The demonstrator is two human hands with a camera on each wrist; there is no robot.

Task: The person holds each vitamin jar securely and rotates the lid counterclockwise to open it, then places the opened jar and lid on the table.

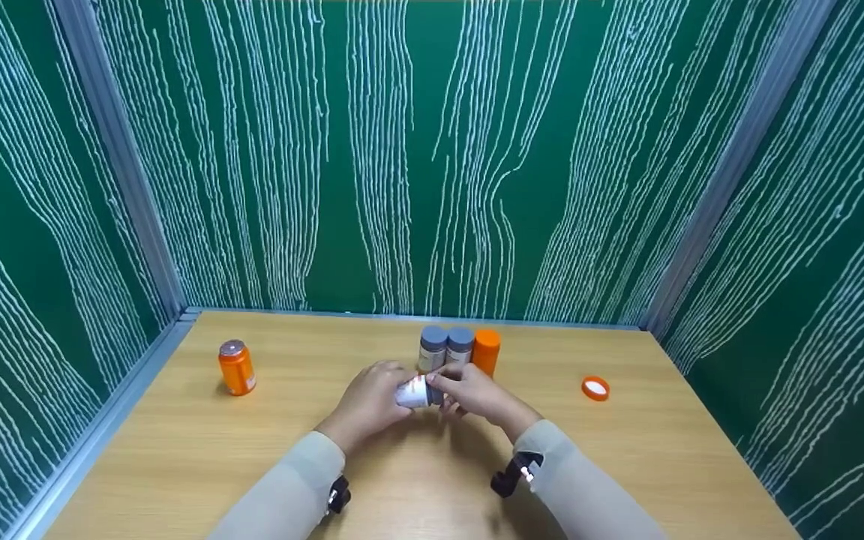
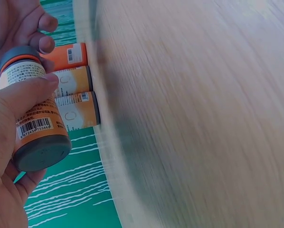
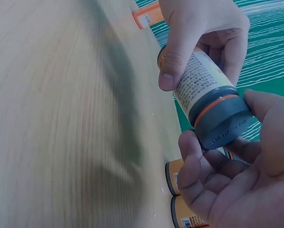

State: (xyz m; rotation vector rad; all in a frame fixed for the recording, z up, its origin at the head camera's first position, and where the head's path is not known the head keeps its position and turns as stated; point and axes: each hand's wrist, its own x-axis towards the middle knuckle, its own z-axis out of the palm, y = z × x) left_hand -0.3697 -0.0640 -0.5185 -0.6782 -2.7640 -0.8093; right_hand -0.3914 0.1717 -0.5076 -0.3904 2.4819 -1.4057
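My left hand (image 1: 372,397) grips the body of a pill bottle (image 1: 412,393), with the thumb lying across its label. The bottle is orange and white with a barcode and a dark grey base, and it is held tilted over the table. My right hand (image 1: 481,394) is at the other end, its thumb and fingers pinching the dark grey cap (image 3: 222,123). A thin orange ring shows between cap and bottle in the right wrist view. Just behind the hands stand two grey-capped bottles (image 1: 433,343) and an orange-capped bottle (image 1: 487,349), side by side.
An orange bottle (image 1: 237,371) with no lid and a silvery top stands on the left of the wooden table (image 1: 289,337). On the right lies an orange lid (image 1: 595,388), its white inside facing up. Green walls (image 1: 439,150) with white lines enclose the table.
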